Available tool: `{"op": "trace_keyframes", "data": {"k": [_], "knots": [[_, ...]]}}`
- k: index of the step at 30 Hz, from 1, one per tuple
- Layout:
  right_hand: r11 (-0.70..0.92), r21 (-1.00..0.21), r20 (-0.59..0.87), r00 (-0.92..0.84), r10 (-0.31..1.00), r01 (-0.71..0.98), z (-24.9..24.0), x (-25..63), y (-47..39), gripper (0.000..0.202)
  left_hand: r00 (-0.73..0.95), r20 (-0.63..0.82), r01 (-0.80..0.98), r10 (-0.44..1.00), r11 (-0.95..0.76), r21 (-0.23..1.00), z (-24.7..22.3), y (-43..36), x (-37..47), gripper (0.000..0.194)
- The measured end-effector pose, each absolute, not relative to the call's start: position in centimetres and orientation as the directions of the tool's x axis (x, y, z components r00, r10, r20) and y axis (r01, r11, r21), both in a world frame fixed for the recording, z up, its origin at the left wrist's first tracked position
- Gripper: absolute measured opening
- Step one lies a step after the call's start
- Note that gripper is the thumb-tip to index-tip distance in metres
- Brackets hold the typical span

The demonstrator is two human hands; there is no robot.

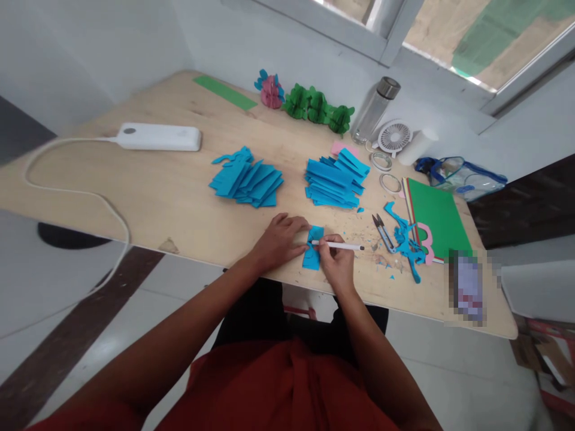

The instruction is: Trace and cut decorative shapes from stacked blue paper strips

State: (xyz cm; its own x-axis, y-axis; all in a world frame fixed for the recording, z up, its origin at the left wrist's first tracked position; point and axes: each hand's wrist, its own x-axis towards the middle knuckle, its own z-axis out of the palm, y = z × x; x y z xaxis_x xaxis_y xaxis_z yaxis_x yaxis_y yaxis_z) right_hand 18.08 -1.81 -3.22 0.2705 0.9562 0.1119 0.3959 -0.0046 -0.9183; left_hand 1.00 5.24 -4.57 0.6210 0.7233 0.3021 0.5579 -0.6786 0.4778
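A small blue folded paper (313, 261) lies near the table's front edge, with dark curved lines on it. My right hand (338, 266) is closed round a white pen (344, 245) with a dark end, its tip at the paper. To the left, my left hand (281, 240) rests on the table with thumb and fingers apart, their tips at the paper's left edge. Behind my hands are two piles of folded blue paper, a left pile (247, 179) and a right pile (335, 182). Small thread snips (383, 232) lie right of my right hand, beside blue paper scraps (406, 239).
A white power bank (159, 137) with a cable lies at the left. Along the back stand green paper figures (317, 105), a glass bottle (375, 111) and a small fan (395, 136). Tape rolls (390, 183), green sheets (442, 215) and a clear pouch (469, 178) are at the right.
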Motion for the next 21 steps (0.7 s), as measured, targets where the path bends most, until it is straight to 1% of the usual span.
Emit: {"op": "trace_keyframes", "data": {"k": [12, 17, 21], "knots": [[0.028, -0.911, 0.154, 0.277, 0.948, 0.411, -2.8, 17.8, -1.9, 0.011, 0.634, 0.304, 0.555, 0.711, -0.692, 0.461, -4.8, 5.3, 0.9, 0.038], [0.047, -0.895, 0.196, 0.296, 0.935, 0.444, -2.3, 17.7, -2.0, 0.009, 0.626, 0.296, 0.561, 0.721, -0.681, 0.47, -4.7, 5.2, 0.9, 0.037], [0.037, -0.893, 0.202, 0.325, 0.924, 0.449, -2.1, 17.6, -2.1, 0.008, 0.621, 0.287, 0.56, 0.729, -0.669, 0.488, -4.7, 5.2, 0.9, 0.038]]}}
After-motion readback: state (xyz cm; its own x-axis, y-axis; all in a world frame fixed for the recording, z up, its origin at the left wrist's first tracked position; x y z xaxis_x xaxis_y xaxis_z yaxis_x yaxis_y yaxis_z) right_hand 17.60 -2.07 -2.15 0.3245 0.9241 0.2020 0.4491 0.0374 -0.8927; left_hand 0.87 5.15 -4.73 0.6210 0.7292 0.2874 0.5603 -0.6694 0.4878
